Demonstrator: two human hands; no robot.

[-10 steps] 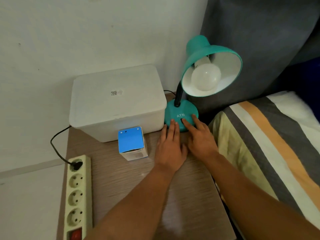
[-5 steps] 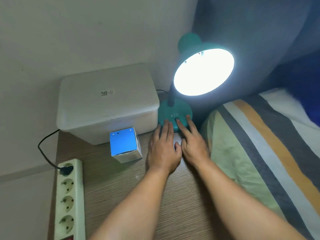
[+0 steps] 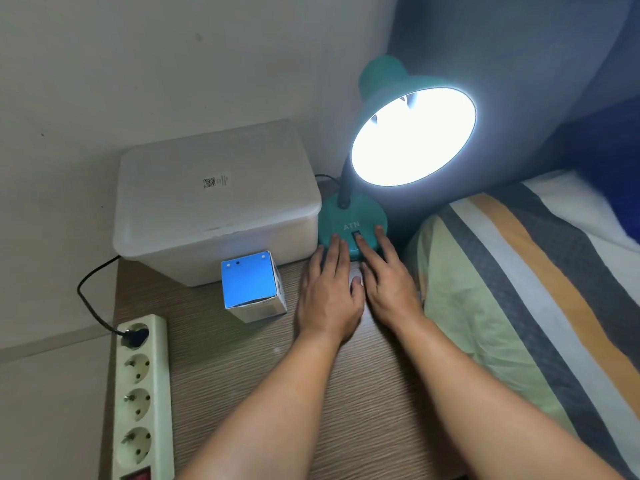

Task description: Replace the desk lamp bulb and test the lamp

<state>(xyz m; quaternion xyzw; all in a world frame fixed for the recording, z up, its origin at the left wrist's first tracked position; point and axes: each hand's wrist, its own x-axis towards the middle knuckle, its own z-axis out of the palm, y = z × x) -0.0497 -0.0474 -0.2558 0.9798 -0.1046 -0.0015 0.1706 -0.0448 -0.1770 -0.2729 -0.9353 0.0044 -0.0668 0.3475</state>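
A teal desk lamp stands at the back of the wooden table, its base (image 3: 341,216) marked ATN. Its shade (image 3: 384,84) faces me and the bulb (image 3: 414,136) inside glows bright white, its outline lost in the glare. My right hand (image 3: 388,282) lies flat with a fingertip on the black switch (image 3: 356,236) on the base. My left hand (image 3: 329,292) rests flat beside it, fingertips touching the base's front edge. Both hands hold nothing. A small blue-topped bulb box (image 3: 251,285) stands left of my left hand.
A white lidded plastic box (image 3: 214,199) fills the back left of the table (image 3: 311,393). A white power strip (image 3: 140,400) lies along the left edge with the lamp's black plug (image 3: 133,336) in its top socket. A striped pillow (image 3: 519,289) lies close on the right.
The lamp was off one second ago and is lit now. My hands have stayed on the base; the view has shifted slightly.
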